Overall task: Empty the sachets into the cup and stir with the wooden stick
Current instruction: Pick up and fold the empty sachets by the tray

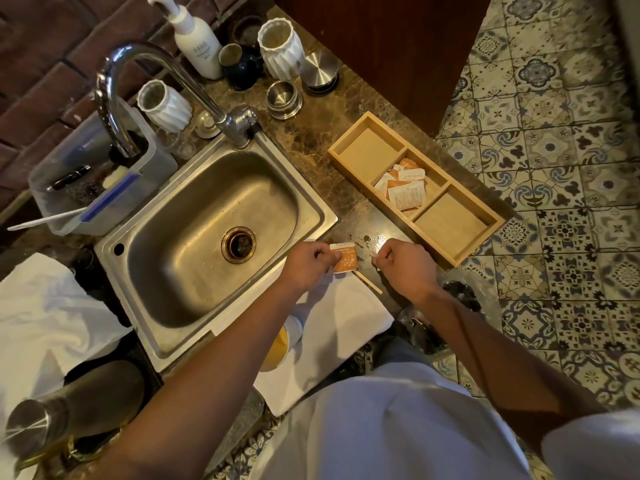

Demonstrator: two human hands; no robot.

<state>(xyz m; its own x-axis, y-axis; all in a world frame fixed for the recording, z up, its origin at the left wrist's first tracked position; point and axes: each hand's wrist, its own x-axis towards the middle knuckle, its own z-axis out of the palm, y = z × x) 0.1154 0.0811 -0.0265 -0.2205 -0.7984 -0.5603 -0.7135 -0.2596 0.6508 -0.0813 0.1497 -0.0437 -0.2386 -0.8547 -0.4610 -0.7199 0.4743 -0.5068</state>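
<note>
My left hand [308,263] pinches an orange and white sachet [344,259] above the counter, right of the sink. My right hand [403,263] is curled beside it with a small torn strip [375,257] pinched in its fingers. A wooden stick [369,282] lies on a white cloth [346,327] just below the sachet. The cup [282,344], white outside and yellow inside, stands on the cloth, mostly hidden under my left forearm. More sachets [405,188] lie in the middle compartment of a wooden tray [381,121].
A steel sink [194,220] with a tall tap [138,81] lies to the left. White vases, steel cups and a pump bottle [195,39] stand at the counter's back. A plastic tub [86,178] sits left of the sink. A steel tumbler [34,434] stands at bottom left.
</note>
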